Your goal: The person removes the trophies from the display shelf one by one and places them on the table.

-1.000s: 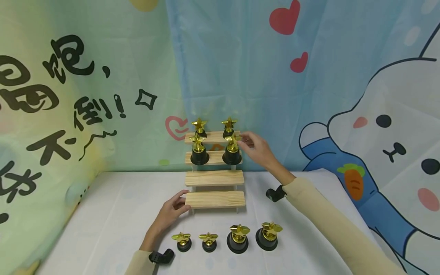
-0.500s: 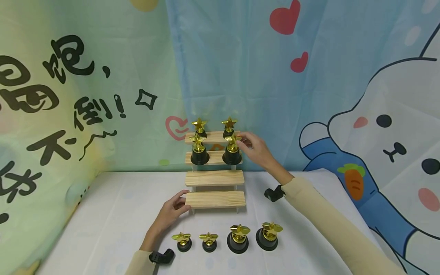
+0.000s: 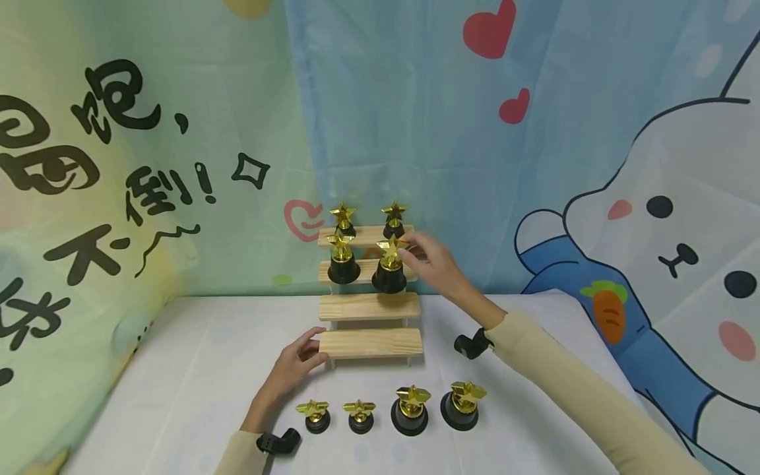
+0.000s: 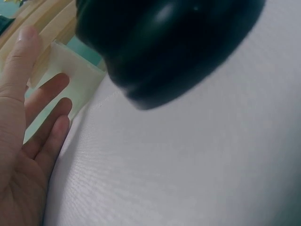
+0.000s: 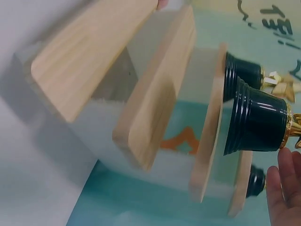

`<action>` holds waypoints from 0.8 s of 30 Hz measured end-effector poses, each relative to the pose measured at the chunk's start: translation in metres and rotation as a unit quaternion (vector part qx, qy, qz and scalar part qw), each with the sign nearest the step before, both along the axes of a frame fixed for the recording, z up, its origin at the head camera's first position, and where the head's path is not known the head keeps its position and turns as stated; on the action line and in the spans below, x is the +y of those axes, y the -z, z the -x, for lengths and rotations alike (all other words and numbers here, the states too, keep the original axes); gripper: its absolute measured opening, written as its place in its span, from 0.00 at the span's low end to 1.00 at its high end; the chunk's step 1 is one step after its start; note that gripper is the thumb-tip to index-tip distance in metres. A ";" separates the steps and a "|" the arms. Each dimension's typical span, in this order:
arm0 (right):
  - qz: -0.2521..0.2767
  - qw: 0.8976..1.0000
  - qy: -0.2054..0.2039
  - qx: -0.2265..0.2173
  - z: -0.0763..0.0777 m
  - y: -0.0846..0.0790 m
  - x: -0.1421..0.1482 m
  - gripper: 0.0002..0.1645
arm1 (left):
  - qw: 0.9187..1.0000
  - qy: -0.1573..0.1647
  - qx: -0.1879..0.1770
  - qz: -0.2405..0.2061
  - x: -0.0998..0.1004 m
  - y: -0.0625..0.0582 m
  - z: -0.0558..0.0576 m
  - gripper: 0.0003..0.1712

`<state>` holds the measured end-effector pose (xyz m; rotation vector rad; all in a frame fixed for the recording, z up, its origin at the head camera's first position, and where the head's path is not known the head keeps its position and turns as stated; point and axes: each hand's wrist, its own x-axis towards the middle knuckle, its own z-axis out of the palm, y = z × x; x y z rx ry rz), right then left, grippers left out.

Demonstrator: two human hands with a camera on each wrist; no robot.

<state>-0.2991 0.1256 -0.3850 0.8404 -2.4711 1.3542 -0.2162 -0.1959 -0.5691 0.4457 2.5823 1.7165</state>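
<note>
Star trophy [image 3: 389,272], pinched by right fingers [image 5: 288,176], spread left fingers [image 4: 51,91] gripping wooden stand [image 3: 371,344], backdrop [image 3: 404,99] lettered "不倒!"

My head camera looks forward-down from six o'clock over the shelf [image 3: 371,343]; nearer, my right wrist camera [image 3: 473,344] shares it from four o'clock, my left wrist camera [image 3: 280,443] catching it at its frame's ten.

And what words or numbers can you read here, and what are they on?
"不倒!" in black, on the pale green-and-blue printed fabric backdrop.
Other black characters there: too stylised or cut off to read surely.
Gold star trophies with round black bases: no readable words or numbers.
</note>
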 end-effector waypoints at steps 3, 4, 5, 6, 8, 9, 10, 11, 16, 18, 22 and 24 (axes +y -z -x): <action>-0.004 1.000 -0.002 -0.002 -0.006 -0.001 -0.004 0.19 | 1.000 -0.004 -0.006 -0.003 0.000 0.000 0.000 0.35; -0.005 1.000 -0.003 -0.002 -0.008 -0.001 -0.006 0.19 | 1.000 -0.007 -0.015 -0.005 0.000 -0.001 0.001 0.35; -0.008 1.000 -0.003 -0.002 -0.010 -0.001 -0.007 0.19 | 1.000 -0.009 -0.019 -0.006 0.001 -0.001 0.001 0.34; -0.009 1.000 -0.004 -0.002 -0.012 -0.001 -0.008 0.19 | 1.000 -0.012 -0.024 -0.006 0.001 -0.001 0.001 0.34; -0.010 1.000 -0.005 -0.003 -0.015 -0.001 -0.011 0.19 | 1.000 -0.013 -0.028 -0.006 0.001 -0.002 0.000 0.33; -0.010 1.000 -0.007 -0.002 -0.016 0.000 -0.012 0.19 | 0.999 -0.013 -0.028 -0.007 0.002 -0.002 0.000 0.33; -0.010 1.000 -0.008 -0.003 -0.016 0.000 -0.013 0.19 | 1.000 -0.012 -0.026 -0.008 0.001 -0.002 0.000 0.33; -0.008 1.000 -0.009 -0.004 -0.017 0.000 -0.014 0.19 | 1.000 -0.011 -0.023 -0.008 0.001 -0.002 0.000 0.33; -0.003 1.000 -0.017 -0.003 -0.018 0.002 -0.016 0.18 | 1.000 -0.001 -0.009 -0.011 0.001 -0.002 -0.001 0.34; 0.000 1.000 -0.021 0.001 -0.019 0.002 -0.017 0.18 | 1.000 -0.002 -0.011 -0.012 0.001 -0.002 -0.001 0.35; 0.000 1.000 -0.030 0.006 -0.024 0.003 -0.020 0.16 | 1.000 -0.007 -0.020 -0.014 0.001 -0.003 0.000 0.35; -0.002 0.999 -0.035 0.006 -0.026 0.003 -0.022 0.16 | 1.000 -0.009 -0.024 -0.013 0.001 -0.003 -0.001 0.35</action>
